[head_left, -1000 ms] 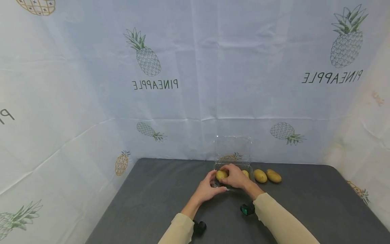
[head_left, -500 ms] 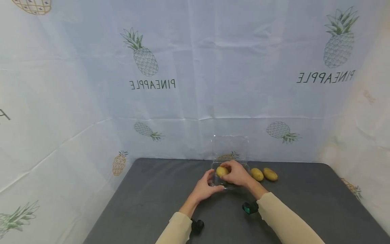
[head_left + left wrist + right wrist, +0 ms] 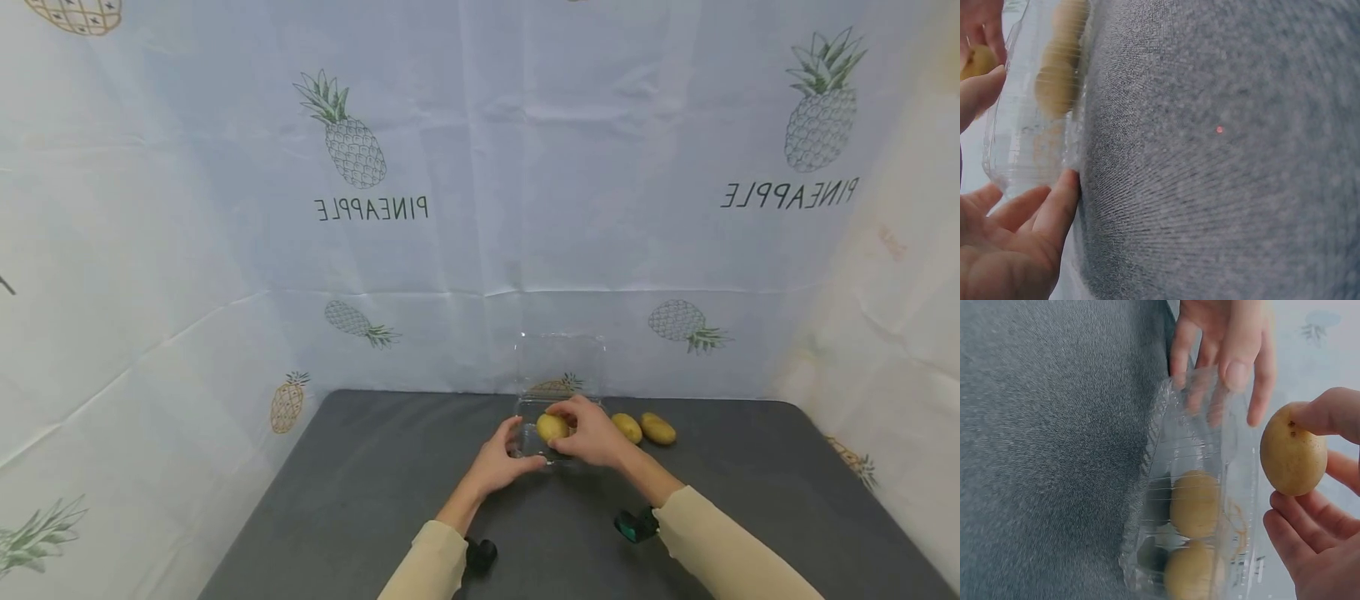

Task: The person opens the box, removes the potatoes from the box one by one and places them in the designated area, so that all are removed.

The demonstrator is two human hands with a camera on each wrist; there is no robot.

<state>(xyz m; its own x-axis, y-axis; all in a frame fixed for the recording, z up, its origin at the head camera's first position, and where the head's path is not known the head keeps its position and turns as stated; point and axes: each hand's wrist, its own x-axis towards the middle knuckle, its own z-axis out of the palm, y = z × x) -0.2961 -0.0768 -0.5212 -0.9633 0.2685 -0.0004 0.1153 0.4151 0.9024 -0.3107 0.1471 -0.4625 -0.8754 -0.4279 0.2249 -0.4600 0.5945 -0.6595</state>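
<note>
My right hand (image 3: 592, 435) pinches a yellow potato (image 3: 1292, 450) between thumb and fingertips, above the clear plastic clamshell container (image 3: 1194, 447). My left hand (image 3: 497, 463) holds the container's left end, thumb at the near rim and fingers wrapped round the end wall, as the left wrist view also shows with its fingers (image 3: 1063, 200). Inside the container lie more potatoes (image 3: 1194, 503), seen through its wall in both wrist views. From the head they are mostly hidden behind my right hand. The container's lid (image 3: 558, 354) stands raised at the back.
Two potatoes (image 3: 657, 428) lie side by side on the dark grey table (image 3: 405, 483), just right of the container. A white cloth (image 3: 450, 250) printed with pineapples hangs behind the table and along both sides. Black wrist cameras (image 3: 633, 525) sit below each hand.
The potato in my right hand has come up from the container's left part and shifted slightly right over it. My left hand stays at the container's end. The head view has shifted a little.
</note>
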